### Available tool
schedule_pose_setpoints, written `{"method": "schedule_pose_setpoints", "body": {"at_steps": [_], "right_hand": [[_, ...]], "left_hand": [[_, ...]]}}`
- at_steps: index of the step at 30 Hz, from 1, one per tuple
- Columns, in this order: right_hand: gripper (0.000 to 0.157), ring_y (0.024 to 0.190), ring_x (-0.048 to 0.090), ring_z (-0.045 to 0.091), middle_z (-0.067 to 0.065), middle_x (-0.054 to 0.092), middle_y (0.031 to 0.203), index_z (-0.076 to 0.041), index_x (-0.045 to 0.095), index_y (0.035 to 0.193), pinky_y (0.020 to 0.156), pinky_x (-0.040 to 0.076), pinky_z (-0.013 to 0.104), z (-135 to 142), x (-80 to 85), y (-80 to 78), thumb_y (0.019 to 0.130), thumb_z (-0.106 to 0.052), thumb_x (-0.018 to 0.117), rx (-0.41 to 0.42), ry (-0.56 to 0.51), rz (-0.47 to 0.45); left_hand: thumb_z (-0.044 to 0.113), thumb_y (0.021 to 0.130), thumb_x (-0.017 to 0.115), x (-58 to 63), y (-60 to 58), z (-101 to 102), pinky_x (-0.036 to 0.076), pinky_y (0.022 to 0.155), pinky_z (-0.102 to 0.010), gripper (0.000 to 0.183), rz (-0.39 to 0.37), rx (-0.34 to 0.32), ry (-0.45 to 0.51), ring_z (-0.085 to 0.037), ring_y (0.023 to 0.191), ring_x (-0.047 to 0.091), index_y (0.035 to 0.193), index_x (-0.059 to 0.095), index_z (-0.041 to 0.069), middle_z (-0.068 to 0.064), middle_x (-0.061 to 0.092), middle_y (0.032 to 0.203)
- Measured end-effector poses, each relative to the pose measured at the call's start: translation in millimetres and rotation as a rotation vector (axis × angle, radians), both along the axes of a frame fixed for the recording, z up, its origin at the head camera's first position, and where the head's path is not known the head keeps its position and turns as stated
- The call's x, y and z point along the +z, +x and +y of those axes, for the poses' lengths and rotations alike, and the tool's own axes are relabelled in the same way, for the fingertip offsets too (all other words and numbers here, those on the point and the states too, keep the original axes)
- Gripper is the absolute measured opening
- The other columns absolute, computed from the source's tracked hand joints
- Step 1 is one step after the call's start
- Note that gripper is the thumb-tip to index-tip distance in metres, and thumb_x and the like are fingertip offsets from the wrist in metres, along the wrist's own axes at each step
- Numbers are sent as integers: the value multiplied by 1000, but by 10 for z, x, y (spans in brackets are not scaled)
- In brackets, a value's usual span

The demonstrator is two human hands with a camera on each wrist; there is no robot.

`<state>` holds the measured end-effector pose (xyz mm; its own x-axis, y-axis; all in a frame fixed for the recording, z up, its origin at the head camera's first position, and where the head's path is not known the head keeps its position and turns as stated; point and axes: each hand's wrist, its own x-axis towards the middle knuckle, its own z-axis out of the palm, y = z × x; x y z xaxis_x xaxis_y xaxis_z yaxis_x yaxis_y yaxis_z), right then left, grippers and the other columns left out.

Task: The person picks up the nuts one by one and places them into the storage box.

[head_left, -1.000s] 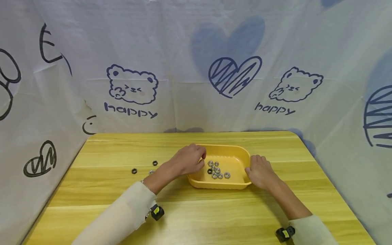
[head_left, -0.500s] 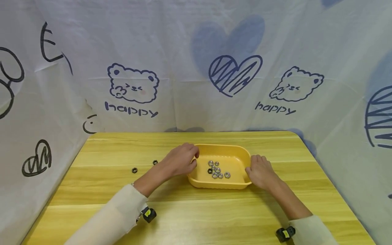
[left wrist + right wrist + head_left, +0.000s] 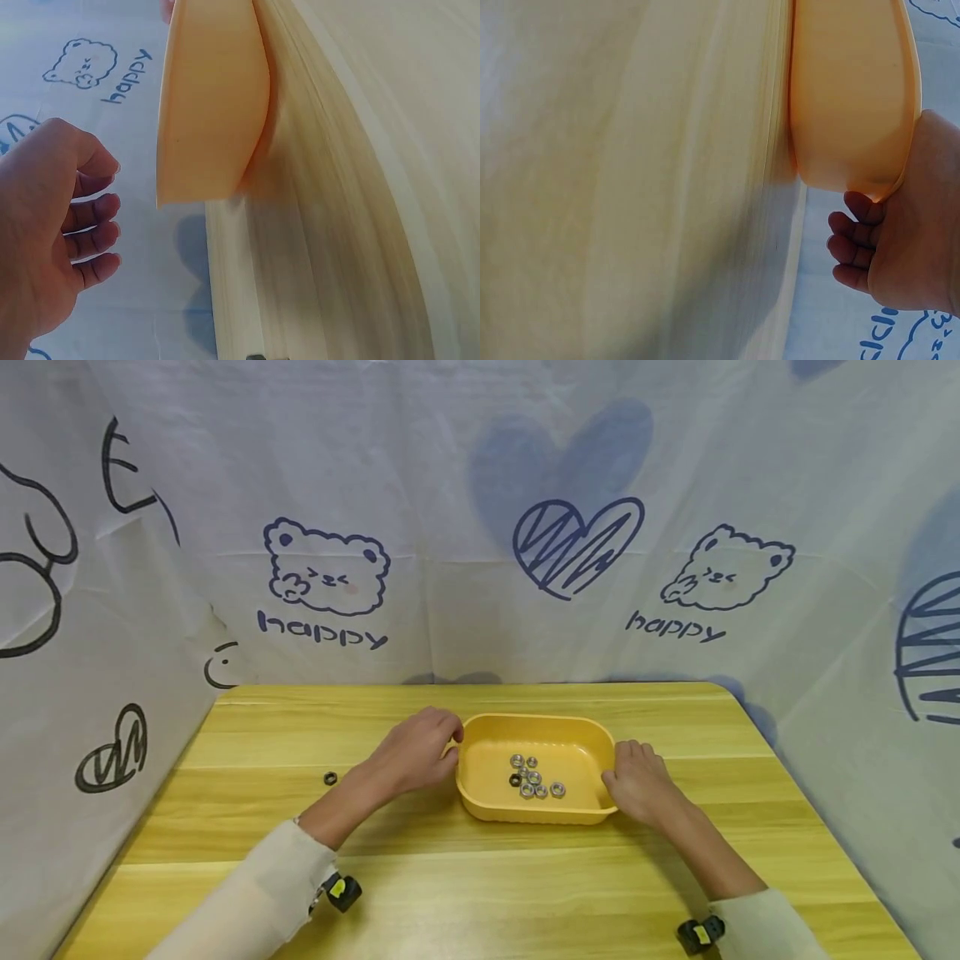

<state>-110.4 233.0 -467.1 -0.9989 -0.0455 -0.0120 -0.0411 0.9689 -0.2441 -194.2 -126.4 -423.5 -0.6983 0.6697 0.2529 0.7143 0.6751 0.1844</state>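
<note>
A yellow plastic tray (image 3: 480, 812) sits on the table with several silver hex nuts (image 3: 534, 778) and one black hex nut (image 3: 515, 780) in it. My right hand (image 3: 641, 783) grips the tray's right end; in the right wrist view its fingers curl at the orange-looking wall (image 3: 855, 90). Just outside the tray's left end is my left hand (image 3: 415, 750), held above the table. The left wrist view shows that hand's fingers (image 3: 94, 214) loosely bent, holding nothing, apart from the tray wall (image 3: 214, 105). Another black hex nut (image 3: 330, 778) lies on the table to the left.
The wood-grain table (image 3: 480, 893) spreads around the tray. Behind it and at both sides hangs a white cloth (image 3: 450, 610) with drawn bears and hearts. Each wrist carries a small black camera, one on the left (image 3: 343, 892) and one on the right (image 3: 700, 935).
My left hand has moved left, from over the tray's left side to just outside it, and its forearm now covers the other loose nuts on the table. My right hand stays at the tray.
</note>
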Motion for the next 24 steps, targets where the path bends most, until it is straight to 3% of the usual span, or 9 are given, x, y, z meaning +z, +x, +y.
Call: {"method": "schedule_pose_setpoints", "body": {"at_steps": [17,24], "right_hand": [[28,87,40,30,15,49,96,7,50,110,76,34,41,-15,19,-7,103,-19,45,6,8,15],[30,88,40,30,16,48,96,8,50,111,77,33,41,-19,4,11,103,-20,44,3,1,18]], "left_hand": [[14,92,63,-56,-55,-373,53,82,-38,15,29,54,62,-22,96,60,106,68,10,-4,69,104],[16,94,64,-94,-76,-523,54,87,-40,19,-3,81,81,-23,102,61,111,67,9,-5,68,111]]}}
